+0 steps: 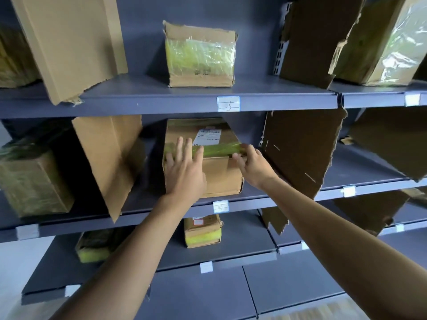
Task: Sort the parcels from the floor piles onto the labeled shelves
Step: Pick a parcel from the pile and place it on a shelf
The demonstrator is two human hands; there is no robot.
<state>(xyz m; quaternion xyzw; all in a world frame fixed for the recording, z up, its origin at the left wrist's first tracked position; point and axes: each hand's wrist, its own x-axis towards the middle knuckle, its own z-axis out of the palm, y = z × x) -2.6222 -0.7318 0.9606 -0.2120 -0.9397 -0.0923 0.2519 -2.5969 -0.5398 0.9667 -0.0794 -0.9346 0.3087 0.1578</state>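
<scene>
On grey metal middle shelf (249, 200), between two brown cardboard dividers (111, 162): brown cardboard parcel (217, 174) banded with yellow-green tape. Against its front, left hand (184, 174), fingers (179, 144) straight and spread, pressing flat. At its upper right edge, right hand (251, 167), fingers curled onto the tape band, thumb beneath, gripping the parcel.

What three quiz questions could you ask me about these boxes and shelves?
1. True or false: the left hand and the right hand both touch the box on the middle shelf.
2. The tape across that box is: A red, B yellow-green, C blue.
3. How many boxes sit on the top shelf straight above it?
Key: 1 true; 2 B; 3 one, the upper box.
</scene>
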